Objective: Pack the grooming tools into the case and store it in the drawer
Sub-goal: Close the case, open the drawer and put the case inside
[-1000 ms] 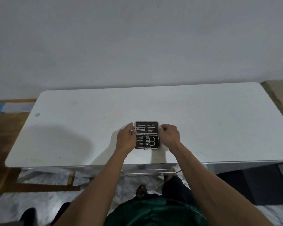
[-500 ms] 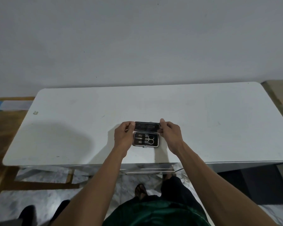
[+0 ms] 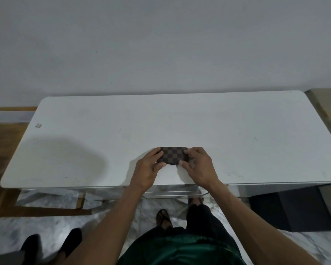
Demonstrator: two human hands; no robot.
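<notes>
Two bare hands press a small checkered case point(image 3: 173, 155) shut on a white surface point(image 3: 237, 131): the left hand point(image 3: 150, 166) curls over the case's left end and the right hand point(image 3: 198, 165) over its right end, fingers of both lying across the lid and thumbs tucked at its near edge by a small dark clasp. Half a second ago the lid stood raised with the metal grooming tools visible in their slots; a second ago the case lay fully open. Now only the brown-and-black outer cover shows, so the tools appear packed away, though whether the clasp has latched cannot be told from here. The case sits close to the surface's near edge, roughly at its middle. Just below that edge, under the case, a drawer front point(image 3: 173, 193) with pale horizontal lines is partly visible, apparently where the case goes next. A wall rises beyond the case.
</notes>
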